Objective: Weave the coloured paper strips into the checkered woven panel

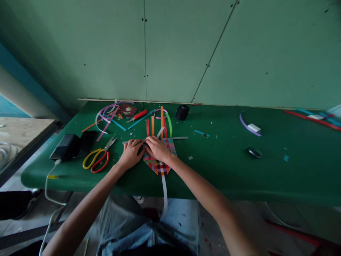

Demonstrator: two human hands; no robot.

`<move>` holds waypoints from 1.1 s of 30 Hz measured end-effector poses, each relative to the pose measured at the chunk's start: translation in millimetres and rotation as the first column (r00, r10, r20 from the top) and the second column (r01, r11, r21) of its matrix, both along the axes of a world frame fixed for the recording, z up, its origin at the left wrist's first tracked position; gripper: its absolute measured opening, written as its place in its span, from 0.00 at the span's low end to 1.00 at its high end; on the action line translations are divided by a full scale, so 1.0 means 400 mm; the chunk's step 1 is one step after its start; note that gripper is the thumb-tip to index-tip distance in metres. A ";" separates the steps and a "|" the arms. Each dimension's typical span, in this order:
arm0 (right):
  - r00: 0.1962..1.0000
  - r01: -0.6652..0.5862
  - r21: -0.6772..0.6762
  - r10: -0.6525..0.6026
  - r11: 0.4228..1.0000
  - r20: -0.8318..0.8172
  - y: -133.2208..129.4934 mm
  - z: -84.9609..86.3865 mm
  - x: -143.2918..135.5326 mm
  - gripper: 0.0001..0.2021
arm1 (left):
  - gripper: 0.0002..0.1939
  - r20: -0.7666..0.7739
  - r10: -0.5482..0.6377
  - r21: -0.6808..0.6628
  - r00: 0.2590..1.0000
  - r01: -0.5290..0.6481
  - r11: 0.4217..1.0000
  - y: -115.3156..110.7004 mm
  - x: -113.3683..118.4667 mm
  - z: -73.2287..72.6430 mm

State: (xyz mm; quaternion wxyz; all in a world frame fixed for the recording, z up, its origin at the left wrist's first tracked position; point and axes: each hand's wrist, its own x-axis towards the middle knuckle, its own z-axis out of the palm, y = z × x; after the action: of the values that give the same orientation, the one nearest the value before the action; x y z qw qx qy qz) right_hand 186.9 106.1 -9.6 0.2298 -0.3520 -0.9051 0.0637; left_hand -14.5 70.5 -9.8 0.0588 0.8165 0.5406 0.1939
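Note:
A small woven mat of coloured strips [157, 166], checked in red, orange, purple, black and white, lies on the green-covered table in front of me. Its lower edge comes to a point. Loose red, orange and green strip ends stand up from its far side, and a long white strip [164, 190] hangs from its point over the table edge. My left hand [131, 153] is closed at the mat's upper left, fingers bent against its edge. Beside it my right hand [157, 148] lies over the mat, fingertips pinched at the same edge. The fingertips partly hide what they grip.
Left of my hands are scissors [99, 156] with yellow and red handles and a black box-like device [65, 146] with a white cable. Behind lie a red-handled knife [140, 114], loose strips [117, 124] and a black spool [182, 112]. A computer mouse [254, 153] sits right.

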 end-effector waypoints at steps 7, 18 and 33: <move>1.000 0.015 -0.009 -0.016 1.000 -0.017 -0.007 -0.009 0.002 0.15 | 0.24 -0.026 0.010 -0.029 1.000 -0.011 1.000 0.003 -0.008 -0.010; 1.000 0.009 0.020 -0.009 1.000 0.013 -0.013 -0.009 0.003 0.16 | 0.33 -0.118 -0.092 -0.084 0.989 0.082 0.993 0.005 -0.049 0.005; 0.997 0.011 0.025 -0.013 1.000 0.070 -0.033 -0.009 0.011 0.21 | 0.43 -0.121 -0.142 -0.125 0.982 0.127 0.984 0.002 -0.058 0.027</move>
State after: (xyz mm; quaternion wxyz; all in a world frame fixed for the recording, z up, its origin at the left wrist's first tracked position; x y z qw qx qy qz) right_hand 191.3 93.1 -13.4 0.2027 -0.3567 -0.9111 0.0385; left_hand -37.5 71.3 0.8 0.0840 0.8572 0.4973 0.1044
